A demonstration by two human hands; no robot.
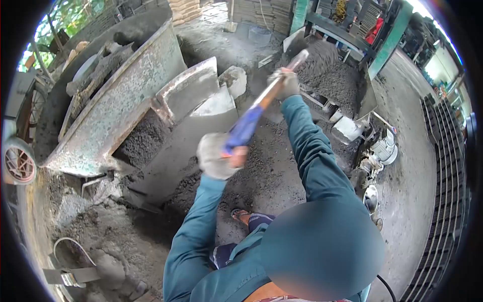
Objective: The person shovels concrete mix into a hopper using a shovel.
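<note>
Both my hands wear pale work gloves and grip a long-handled shovel (269, 93), which slants up and away to the right. My left hand (219, 156) is closed around the handle's near end, by its blue section. Farther along the shaft, my right hand (286, 83) is wrapped round it near the pale far end. The blade is hard to make out against blurred grey material. Just beyond that end lies a heap of dark, damp grainy mix (334, 75) in a machine's hopper.
A large round metal mixer drum (126, 85) stands at left, with dark mix at its opening (143, 141). A wheel (20, 161) is at far left. A motor (385, 148) sits at right, near a long stack of dark ribbed pieces (445, 191). Loose mix covers the ground (264, 166).
</note>
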